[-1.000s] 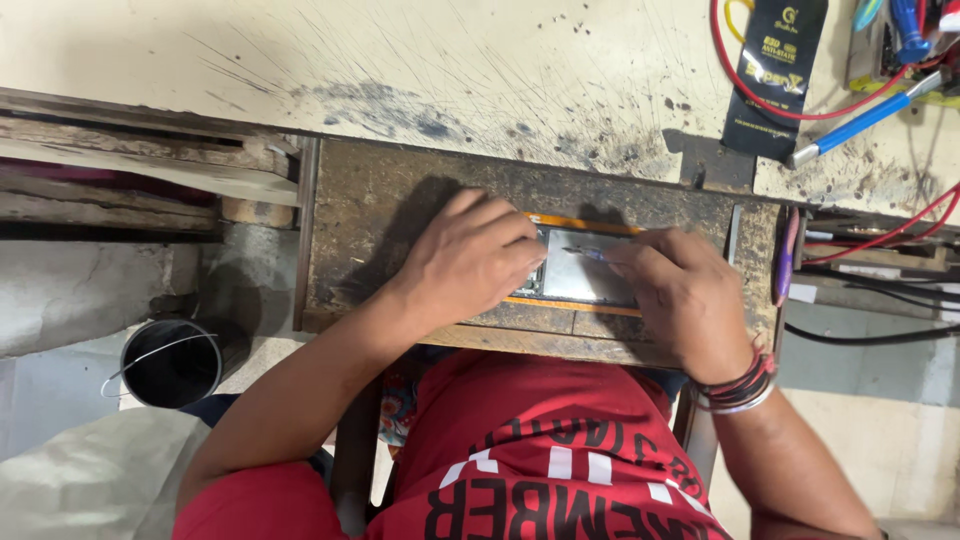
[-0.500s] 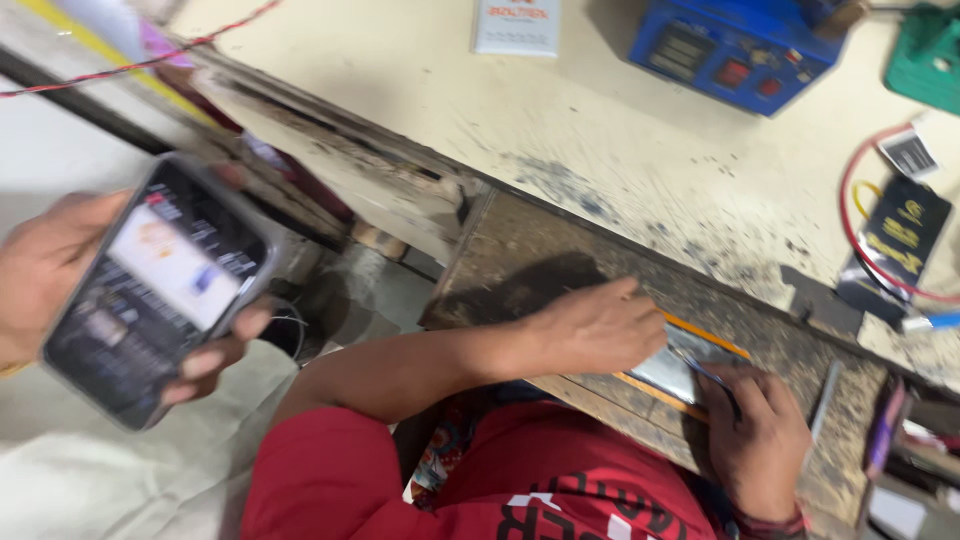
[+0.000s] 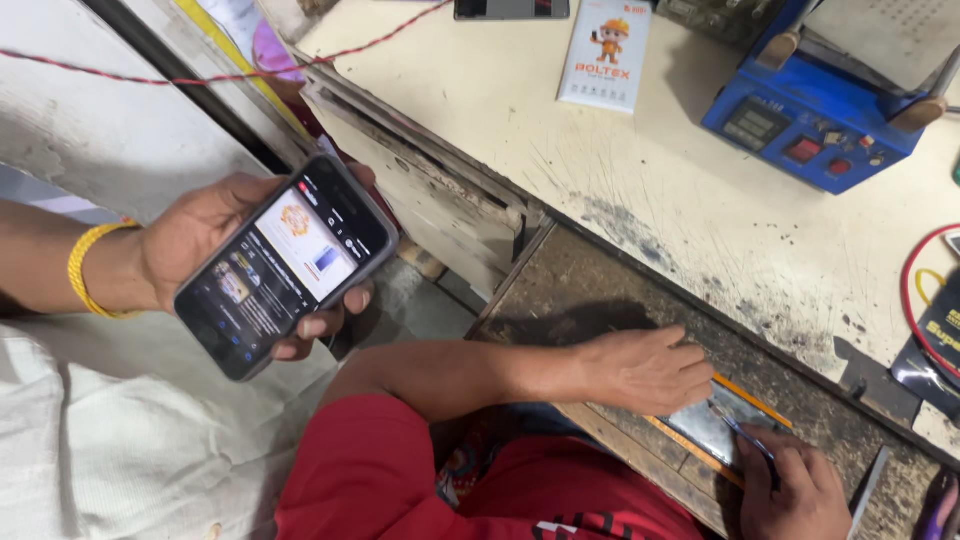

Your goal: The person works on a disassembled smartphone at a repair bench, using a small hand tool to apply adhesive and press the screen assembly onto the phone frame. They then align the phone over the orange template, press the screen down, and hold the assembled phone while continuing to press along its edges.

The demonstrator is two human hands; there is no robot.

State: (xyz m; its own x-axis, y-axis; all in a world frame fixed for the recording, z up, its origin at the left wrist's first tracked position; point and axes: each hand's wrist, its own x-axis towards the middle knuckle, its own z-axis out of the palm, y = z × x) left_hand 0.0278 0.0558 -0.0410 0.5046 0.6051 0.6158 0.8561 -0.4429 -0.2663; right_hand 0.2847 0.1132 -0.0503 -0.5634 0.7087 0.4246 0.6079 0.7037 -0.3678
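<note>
Hands: your left hand (image 3: 645,368) presses the phone panel (image 3: 715,425), lower right; your right hand (image 3: 795,492) grips the thin tool (image 3: 745,440).
Risk: tool slip could crack it.

left hand (image 3: 645,368) steadies grey panel (image 3: 715,428); right hand (image 3: 792,492) holds tweezers (image 3: 745,440).

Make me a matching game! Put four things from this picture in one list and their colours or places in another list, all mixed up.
Things:
1. machine
2. wristband
3. phone
4. left hand

Colours or places:
A. held up in another person's hand
B. yellow
C. pressing on the flat grey panel
D. blue

Pairs: 1-D, 2-B, 3-A, 4-C
</note>
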